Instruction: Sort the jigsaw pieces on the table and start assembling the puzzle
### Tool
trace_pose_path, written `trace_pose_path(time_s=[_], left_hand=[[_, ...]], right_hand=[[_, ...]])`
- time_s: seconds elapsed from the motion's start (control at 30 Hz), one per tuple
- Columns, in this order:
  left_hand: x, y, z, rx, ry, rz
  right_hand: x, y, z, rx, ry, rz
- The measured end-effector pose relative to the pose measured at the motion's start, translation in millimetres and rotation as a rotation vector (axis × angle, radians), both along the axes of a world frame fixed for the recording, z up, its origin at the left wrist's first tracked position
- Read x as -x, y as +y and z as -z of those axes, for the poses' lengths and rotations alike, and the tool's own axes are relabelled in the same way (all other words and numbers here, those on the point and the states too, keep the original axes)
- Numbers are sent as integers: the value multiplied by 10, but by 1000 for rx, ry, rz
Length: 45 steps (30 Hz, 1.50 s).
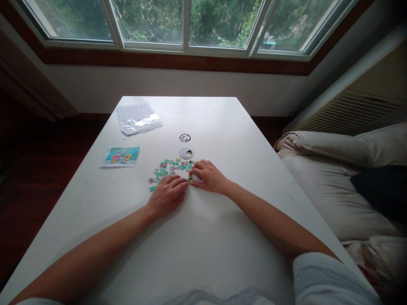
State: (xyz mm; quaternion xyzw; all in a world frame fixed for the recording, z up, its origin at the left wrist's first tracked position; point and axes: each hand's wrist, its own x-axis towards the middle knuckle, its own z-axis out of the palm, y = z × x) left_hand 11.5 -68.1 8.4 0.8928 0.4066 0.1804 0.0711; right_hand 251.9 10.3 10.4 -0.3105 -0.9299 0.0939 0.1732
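Small jigsaw puzzle pieces, mostly turquoise with some yellow and pink, lie in a loose arc on the white table. My left hand rests palm down at the near side of the arc, fingers stretched out to the right, their tips by my right hand. My right hand curls its thumb and fingers around a few jigsaw pieces at the arc's right end. Fingers partly cover these pieces, so whether they are joined is hidden.
Beyond the pieces lie two small round, silvery objects, a nearer disc and a farther one. A cartoon picture card lies to the left, with a clear plastic bag behind it. A beige sofa stands right of the table.
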Motion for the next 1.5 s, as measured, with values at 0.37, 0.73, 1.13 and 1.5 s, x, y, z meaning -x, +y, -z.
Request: trace_pose_path(time_s=[0.37,0.73,1.13,1.5], left_hand=[[-10,18,-26,-28,79,84],[-31,-23,-144,-50,178,82],[-37,-18,-32,-28,102,86],[-28,-13,-49,-20,70,85]], right_hand=[[-6,8,6,19,12,-12],[-9,22,0,45,25,-18],[33,12,62,27,54,42],[12,28,49,39,56,25]])
